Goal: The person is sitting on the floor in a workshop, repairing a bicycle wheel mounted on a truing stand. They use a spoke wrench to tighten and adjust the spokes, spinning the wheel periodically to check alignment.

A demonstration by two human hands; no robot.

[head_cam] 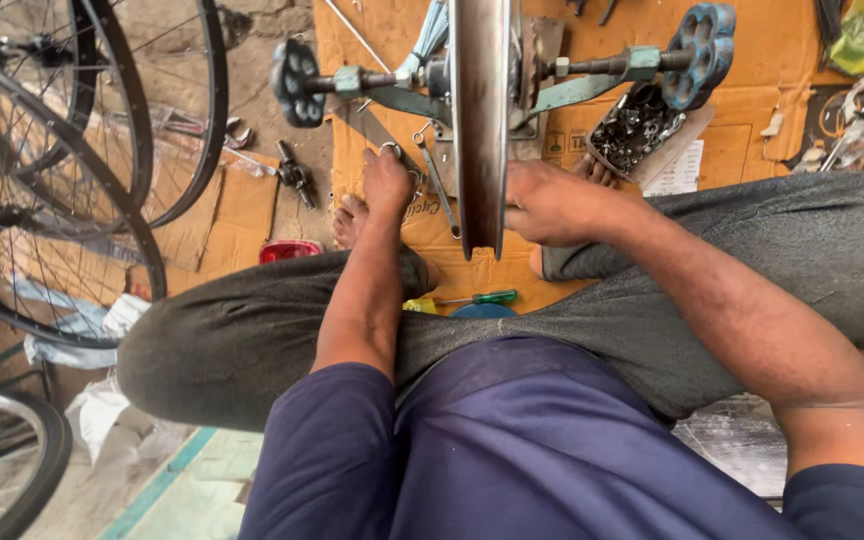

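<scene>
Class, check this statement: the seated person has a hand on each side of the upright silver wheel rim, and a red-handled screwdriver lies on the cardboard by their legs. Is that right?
Not quite. In the head view the screwdriver has a green handle, not red. The rest holds: the left hand and right hand are on either side of the upright silver wheel rim, above the brown cardboard sheet.

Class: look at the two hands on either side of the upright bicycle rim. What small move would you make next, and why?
Probably close the left hand on the spanner lying under it: the right hand is at the rim mounted in the stand.

spare wheels | green-handled screwdriver | tray, probably nuts | red tin
</scene>
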